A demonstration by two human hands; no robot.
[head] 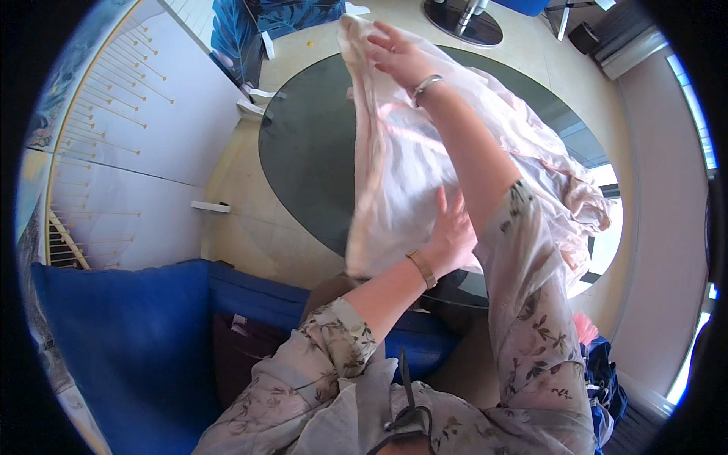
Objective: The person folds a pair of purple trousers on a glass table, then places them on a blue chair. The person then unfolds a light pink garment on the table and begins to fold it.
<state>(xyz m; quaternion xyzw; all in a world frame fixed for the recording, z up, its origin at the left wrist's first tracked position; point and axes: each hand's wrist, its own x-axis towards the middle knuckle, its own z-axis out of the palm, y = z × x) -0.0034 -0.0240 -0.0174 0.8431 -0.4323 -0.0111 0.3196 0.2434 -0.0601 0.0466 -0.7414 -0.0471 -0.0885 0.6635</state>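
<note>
A pale pink, satin-like cloth [409, 187] with pink trim lies over the right half of a dark oval glass table [310, 153]; its right part is bunched up. My right hand [401, 57], with a silver bracelet at the wrist, rests near the cloth's far edge, fingers spread. Nearer to me, my left hand [453, 233], with a gold-toned watch, lies on the cloth's near part with its fingers apart. The cloth's left edge runs in a long fold between its far and near corners. Neither hand has its fingers closed around the cloth.
Blue seat cushions [131, 341] are at the lower left, with a dark maroon item [244, 352] on them. A white panel with gold rods [165, 131] stands at left. Dark clothing-like items [603, 369] lie at lower right. A round metal base [463, 23] stands beyond the table.
</note>
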